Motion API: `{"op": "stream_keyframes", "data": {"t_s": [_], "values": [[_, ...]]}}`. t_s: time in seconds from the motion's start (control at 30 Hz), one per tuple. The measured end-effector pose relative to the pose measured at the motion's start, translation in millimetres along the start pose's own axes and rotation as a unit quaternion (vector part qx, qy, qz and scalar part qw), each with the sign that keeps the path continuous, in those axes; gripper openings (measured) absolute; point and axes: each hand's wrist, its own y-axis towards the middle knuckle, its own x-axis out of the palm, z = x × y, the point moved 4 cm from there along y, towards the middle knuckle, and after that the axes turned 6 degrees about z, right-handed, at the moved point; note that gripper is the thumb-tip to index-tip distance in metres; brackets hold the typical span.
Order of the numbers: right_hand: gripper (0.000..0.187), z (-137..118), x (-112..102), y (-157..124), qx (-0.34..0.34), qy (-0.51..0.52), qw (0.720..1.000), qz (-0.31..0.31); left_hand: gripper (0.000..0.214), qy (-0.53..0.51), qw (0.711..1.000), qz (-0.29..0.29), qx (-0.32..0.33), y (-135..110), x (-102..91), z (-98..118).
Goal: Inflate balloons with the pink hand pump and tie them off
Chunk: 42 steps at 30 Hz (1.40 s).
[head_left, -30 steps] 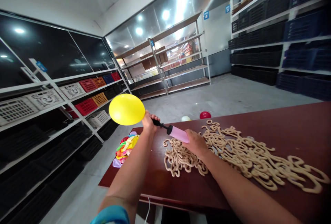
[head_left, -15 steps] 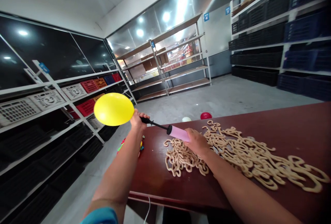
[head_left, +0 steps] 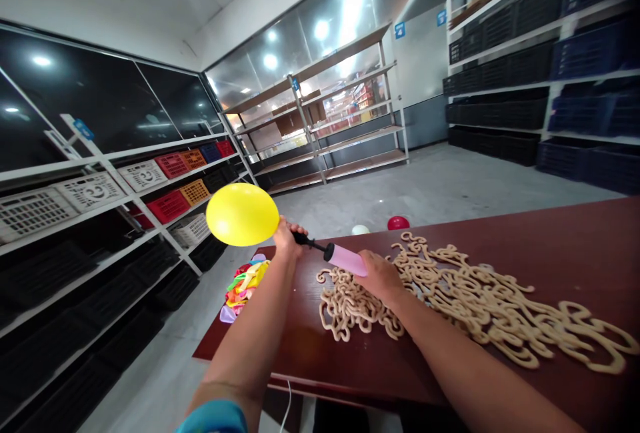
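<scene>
My left hand (head_left: 288, 238) is closed around the black end of a balloon pump, where the neck of a yellow balloon (head_left: 243, 214) meets it. The balloon is rounded out with air and sticks out to the left of that hand. My right hand (head_left: 381, 277) grips the pink barrel of the balloon pump (head_left: 349, 260), above the table. A short length of the black rod shows between the barrel and my left hand. The balloon's mouth is hidden by my fingers.
Curled beige strands (head_left: 460, 299) cover much of the dark red table (head_left: 310, 353). Limp coloured balloons (head_left: 247, 283) lie at its left end. Beyond the far edge, a white balloon (head_left: 360, 229) and a red balloon (head_left: 399, 222) show. Shelves with crates (head_left: 170, 206) line the room.
My left hand has moved right toward my right hand, carrying the yellow balloon, and less of the pump's rod shows. The limp balloons on the table have come into fuller view.
</scene>
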Motion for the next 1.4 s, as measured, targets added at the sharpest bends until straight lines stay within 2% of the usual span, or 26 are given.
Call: {"op": "stream_keyframes", "data": {"t_s": [0.07,0.13,0.2,0.27,0.37,0.6,0.7,0.8,1.0,1.1,1.17,1.23,1.4], "values": [[0.024,1,1,-1,0.007,-0.005,1.000,-0.008,0.035,-0.004,1.000,0.004,-0.020,-7,0.6,-24],[0.025,1,1,-1,0.010,-0.014,1.000,-0.015,0.035,-0.016,1.000,0.006,-0.017,-12,0.1,-38],[0.026,0,0,-1,0.007,-0.021,1.000,-0.017,0.034,-0.025,1.000,0.005,-0.013,-15,-0.8,-43],[0.027,-1,-2,0,-0.001,-0.025,1.000,-0.014,0.033,-0.026,0.999,0.001,-0.018,-13,-2.1,-39],[0.029,-4,-6,2,-0.013,-0.024,1.000,-0.009,0.031,-0.027,0.999,0.003,-0.017,-6,-4.9,-17],[0.032,-1,-13,8,-0.011,-0.015,1.000,-0.002,0.027,-0.022,0.999,0.016,0.041,20,-10.8,64],[0.026,0,-11,7,-0.006,-0.025,1.000,0.004,0.030,-0.021,0.999,0.012,0.046,22,-10.0,75],[0.021,0,-7,4,0.000,-0.027,1.000,0.005,0.032,-0.020,0.999,0.006,0.034,18,-7.8,57],[0.023,0,-3,0,-0.006,-0.016,1.000,-0.009,0.034,-0.016,1.000,0.015,-0.020,-5,-4.1,-21],[0.024,0,-3,1,0.000,-0.022,1.000,-0.015,0.035,-0.029,0.999,0.009,-0.029,-14,-2.1,-42],[0.024,-1,-5,1,-0.005,-0.021,1.000,-0.014,0.033,-0.038,0.999,0.008,-0.029,-15,-2.1,-43],[0.026,-2,-6,2,-0.011,-0.017,1.000,-0.007,0.031,-0.041,0.999,0.010,-0.026,-11,-3.7,-35],[0.027,-3,-9,5,-0.008,-0.025,1.000,-0.006,0.030,-0.029,0.999,0.025,-0.010,10,-13.1,14]]}}
